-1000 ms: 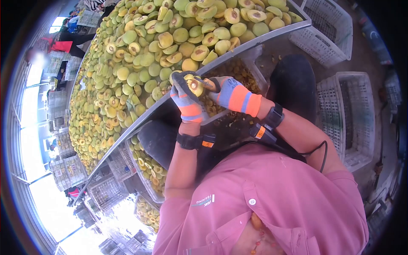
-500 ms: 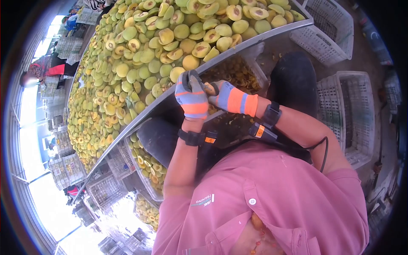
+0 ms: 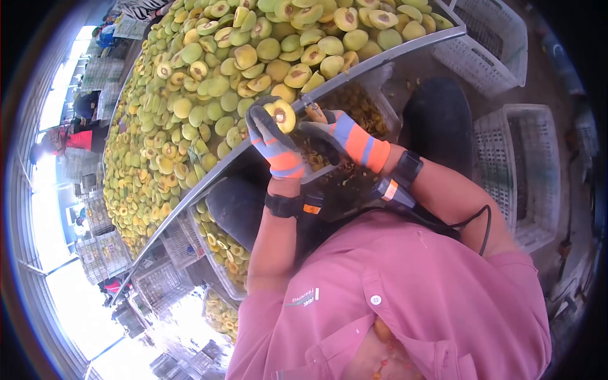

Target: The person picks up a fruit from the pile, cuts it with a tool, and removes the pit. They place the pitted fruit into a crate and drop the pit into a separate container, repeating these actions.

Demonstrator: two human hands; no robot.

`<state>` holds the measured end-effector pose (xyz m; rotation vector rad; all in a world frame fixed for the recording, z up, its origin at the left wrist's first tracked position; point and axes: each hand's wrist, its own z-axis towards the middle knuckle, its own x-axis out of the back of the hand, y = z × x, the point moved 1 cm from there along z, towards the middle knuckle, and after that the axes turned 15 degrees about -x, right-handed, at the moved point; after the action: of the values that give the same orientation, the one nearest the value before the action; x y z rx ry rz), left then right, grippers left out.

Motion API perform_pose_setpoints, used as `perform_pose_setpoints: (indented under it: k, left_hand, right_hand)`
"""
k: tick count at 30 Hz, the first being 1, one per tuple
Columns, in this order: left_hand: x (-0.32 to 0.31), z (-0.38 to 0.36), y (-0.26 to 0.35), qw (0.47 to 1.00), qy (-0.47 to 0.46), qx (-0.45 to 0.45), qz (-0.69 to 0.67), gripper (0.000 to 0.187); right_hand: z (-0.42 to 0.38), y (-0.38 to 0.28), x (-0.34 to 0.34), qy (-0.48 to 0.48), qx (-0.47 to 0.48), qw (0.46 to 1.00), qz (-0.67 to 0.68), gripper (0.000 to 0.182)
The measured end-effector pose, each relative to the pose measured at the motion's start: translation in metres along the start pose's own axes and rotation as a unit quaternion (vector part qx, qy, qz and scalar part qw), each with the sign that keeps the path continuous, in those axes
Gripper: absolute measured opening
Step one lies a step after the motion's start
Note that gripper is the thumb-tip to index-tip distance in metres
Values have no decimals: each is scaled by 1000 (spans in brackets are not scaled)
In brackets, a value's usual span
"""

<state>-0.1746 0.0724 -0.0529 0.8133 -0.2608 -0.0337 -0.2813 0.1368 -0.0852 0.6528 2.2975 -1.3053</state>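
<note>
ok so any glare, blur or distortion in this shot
All in the head view: glare whites out the lower left beside the crates; fisheye bows the ribbed wall, corners go black; halved fruit in the left hand fairly clear, tool in the right hand less so.

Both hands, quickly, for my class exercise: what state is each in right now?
Left hand: closed on a cut fruit, cut face showing.
Right hand: closed on a small tool with a brownish handle.
</note>
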Motion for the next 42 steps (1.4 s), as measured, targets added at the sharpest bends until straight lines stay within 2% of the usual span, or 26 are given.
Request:
perform_pose_setpoints:
  k: [2, 5, 7, 8, 10, 11, 13, 14, 16, 17, 18, 19, 21, 22, 24, 26, 29, 34, 40, 42]
  left_hand:
    - [-4, -4, 1, 999, 8, 15, -49, 32]
    - [-11, -9, 13, 995, 11, 57, -81, 33]
    - [13, 0, 12, 978, -10, 102, -181, 40]
    - [24, 13, 16, 989, -110, 44, -89, 39]
    - [33, 24, 14, 939, -147, 247, -191, 36]
    - [37, 23, 6, 958, -285, 20, -24, 35]
    - [42, 17, -8, 907, -335, -199, 160, 35]
    - [42, 13, -13, 917, -318, -171, 170, 36]
    - [39, 5, -17, 933, -286, -114, 187, 38]
    - [38, 4, -19, 975, -213, -2, 66, 38]
    - [35, 2, -20, 983, -134, 110, -57, 39]
    - [33, 1, -20, 979, -100, 147, -96, 38]
    - [29, -1, -21, 961, -20, 214, -174, 38]
    - [27, 2, -13, 976, -42, 169, -131, 37]
    - [20, 0, -7, 974, -15, 177, -137, 35]
    - [15, -3, -8, 929, 82, 280, -229, 34]
    - [12, -7, -11, 943, 66, 236, -224, 32]
    - [3, -14, -12, 949, 80, 230, -201, 30]
    - [1, -19, -15, 991, 5, 127, -33, 32]
    - [1, -23, -20, 982, 32, 172, -72, 30]
  right_hand:
    - [-18, -15, -6, -35, -65, 997, 27, 27]
    - [-13, -16, 0, 4, -32, 999, 27, 29]
    - [-13, -37, 24, -13, 42, 982, -184, 34]
    - [-12, -38, 24, -17, 70, 977, -202, 35]
    - [-1, -30, 20, -28, 128, 966, -224, 37]
    - [-1, -28, 17, -24, 133, 958, -251, 34]
    - [-2, -25, 16, -6, 145, 941, -307, 30]
    - [1, -25, 16, 51, 181, 922, -339, 31]
    - [-6, -26, 16, 102, 193, 897, -385, 30]
    - [-10, -27, 15, 126, 199, 882, -408, 30]
    - [-9, -22, 14, 128, 179, 876, -429, 30]
    - [-8, -17, 11, 129, 159, 869, -451, 29]
    - [-8, -8, 8, 126, 124, 868, -463, 27]
    - [-14, -12, 3, 124, 110, 876, -453, 26]
    - [-15, -11, 1, 121, 88, 888, -435, 26]
    - [-8, -5, 2, 118, 74, 898, -417, 26]
    - [-2, 3, 6, 84, 55, 923, -372, 28]
    - [6, 16, 5, 76, 59, 940, -327, 28]
    - [14, 24, 4, 49, 20, 957, -286, 27]
    - [14, 23, 6, 55, 14, 950, -307, 27]
